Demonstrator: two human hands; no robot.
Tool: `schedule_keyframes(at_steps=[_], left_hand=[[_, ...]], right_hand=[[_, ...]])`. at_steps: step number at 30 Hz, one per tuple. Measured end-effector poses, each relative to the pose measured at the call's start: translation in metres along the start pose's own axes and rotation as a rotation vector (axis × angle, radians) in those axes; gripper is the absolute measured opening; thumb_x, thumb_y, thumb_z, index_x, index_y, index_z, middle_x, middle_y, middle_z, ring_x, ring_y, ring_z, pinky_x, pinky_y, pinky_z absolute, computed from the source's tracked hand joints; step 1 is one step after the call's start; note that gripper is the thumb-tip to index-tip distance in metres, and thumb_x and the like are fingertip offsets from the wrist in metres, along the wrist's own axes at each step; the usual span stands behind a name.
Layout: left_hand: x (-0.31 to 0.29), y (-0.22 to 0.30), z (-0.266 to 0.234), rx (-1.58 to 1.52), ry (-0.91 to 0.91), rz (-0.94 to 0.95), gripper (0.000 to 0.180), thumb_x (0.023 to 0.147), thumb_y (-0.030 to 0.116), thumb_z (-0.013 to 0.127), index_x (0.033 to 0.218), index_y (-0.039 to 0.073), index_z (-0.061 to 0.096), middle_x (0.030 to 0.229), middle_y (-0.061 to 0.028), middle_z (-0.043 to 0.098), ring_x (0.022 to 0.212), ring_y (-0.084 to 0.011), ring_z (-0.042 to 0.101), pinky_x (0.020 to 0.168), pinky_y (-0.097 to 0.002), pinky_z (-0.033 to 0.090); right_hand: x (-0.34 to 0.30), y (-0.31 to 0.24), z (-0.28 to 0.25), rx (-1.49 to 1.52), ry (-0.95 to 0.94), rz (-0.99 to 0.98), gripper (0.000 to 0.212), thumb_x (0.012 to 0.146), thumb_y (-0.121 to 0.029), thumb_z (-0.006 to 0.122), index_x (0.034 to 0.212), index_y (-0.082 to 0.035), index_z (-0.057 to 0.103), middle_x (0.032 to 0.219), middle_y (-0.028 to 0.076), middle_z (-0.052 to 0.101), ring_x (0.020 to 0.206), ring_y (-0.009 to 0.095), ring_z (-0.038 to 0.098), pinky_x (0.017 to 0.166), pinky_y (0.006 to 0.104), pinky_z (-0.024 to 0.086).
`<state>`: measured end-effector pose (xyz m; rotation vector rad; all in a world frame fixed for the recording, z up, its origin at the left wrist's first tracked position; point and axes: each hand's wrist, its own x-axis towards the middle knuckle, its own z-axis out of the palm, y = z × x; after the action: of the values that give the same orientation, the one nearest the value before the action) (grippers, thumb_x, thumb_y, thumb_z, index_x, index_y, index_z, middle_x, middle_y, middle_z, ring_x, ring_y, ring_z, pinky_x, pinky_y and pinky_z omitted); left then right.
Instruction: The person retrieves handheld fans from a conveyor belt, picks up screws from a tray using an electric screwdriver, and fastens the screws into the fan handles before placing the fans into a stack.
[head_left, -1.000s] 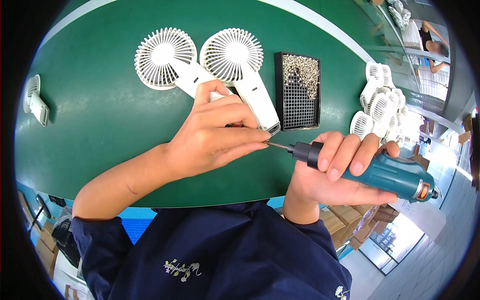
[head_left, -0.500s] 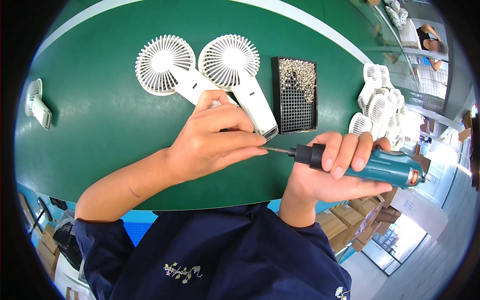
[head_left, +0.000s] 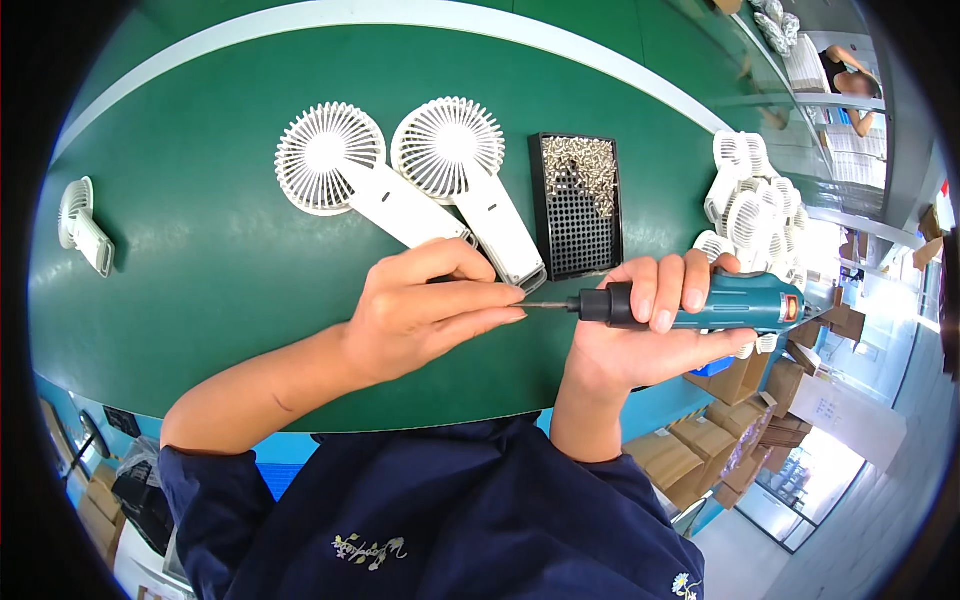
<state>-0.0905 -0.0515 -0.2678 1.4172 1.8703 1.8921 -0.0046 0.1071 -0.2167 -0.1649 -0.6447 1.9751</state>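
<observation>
Left fingers [head_left: 470, 300] pinch the slim bit [head_left: 546, 305]; right fingers [head_left: 668, 290] (thumb extended) wrap the teal screwdriver [head_left: 745, 303].

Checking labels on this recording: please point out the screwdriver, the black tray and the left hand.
Screwdriver [head_left: 752, 303], head view: on its teal body.
Black tray [head_left: 583, 238], head view: on its bare, holed part.
Left hand [head_left: 405, 308], head view: on its back.

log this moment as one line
left hand: at driver bit; right hand: gripping teal electric screwdriver; table: white fans, black parts tray

Green table [head_left: 200, 300]: two white fans [head_left: 450, 145], black screw tray [head_left: 583, 245] beside; fan pile [head_left: 757, 215] right, single fan [head_left: 90, 240] far left.
</observation>
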Motion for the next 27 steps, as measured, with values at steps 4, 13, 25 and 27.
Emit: schedule_keyframes(at_steps=[4, 13, 25, 27], left_hand=[[-0.005, 0.033, 0.010, -0.740, 0.310, -0.749, 0.016, 0.090, 0.007, 0.065, 0.102, -0.002, 0.070, 0.087, -0.0087, 0.065, 0.077, -0.0137, 0.060, 0.068, -0.0272, 0.049], [-0.019, 0.071, 0.051, -1.817, 0.780, -0.993, 0.024, 0.101, 0.027, 0.049, 0.107, 0.009, 0.063, 0.114, -0.0015, 0.066, 0.108, -0.0141, 0.063, 0.092, -0.0298, 0.052], [-0.023, 0.070, 0.055, -1.824, 0.768, -1.085, 0.023, 0.101, 0.029, 0.049, 0.102, 0.010, 0.060, 0.112, 0.0002, 0.064, 0.103, -0.0085, 0.063, 0.087, -0.0241, 0.054], [-0.021, 0.069, 0.057, -1.805, 0.760, -1.080, 0.023, 0.101, 0.029, 0.048, 0.104, 0.009, 0.060, 0.114, 0.0000, 0.064, 0.104, -0.0088, 0.063, 0.087, -0.0242, 0.054]], right_hand=[[-0.003, -0.006, 0.003, 0.030, -0.006, -0.004, 0.067, 0.094, -0.067, 0.032, 0.121, -0.009, 0.048, 0.070, 0.002, 0.047, 0.042, 0.010, 0.041, 0.038, 0.0243, 0.038], [-0.040, -0.002, 0.023, -0.045, -0.257, -0.303, 0.064, 0.093, -0.063, 0.040, 0.126, -0.007, 0.043, 0.072, 0.004, 0.049, 0.041, 0.015, 0.043, 0.040, 0.0298, 0.042], [-0.043, 0.003, 0.023, -0.149, -0.390, -0.321, 0.062, 0.092, -0.062, 0.045, 0.120, -0.008, 0.047, 0.072, 0.002, 0.048, 0.040, 0.012, 0.040, 0.039, 0.0264, 0.038], [-0.043, 0.000, 0.020, -0.138, -0.398, -0.329, 0.067, 0.091, -0.066, 0.040, 0.124, -0.008, 0.044, 0.072, 0.005, 0.050, 0.041, 0.015, 0.043, 0.040, 0.0300, 0.041]])
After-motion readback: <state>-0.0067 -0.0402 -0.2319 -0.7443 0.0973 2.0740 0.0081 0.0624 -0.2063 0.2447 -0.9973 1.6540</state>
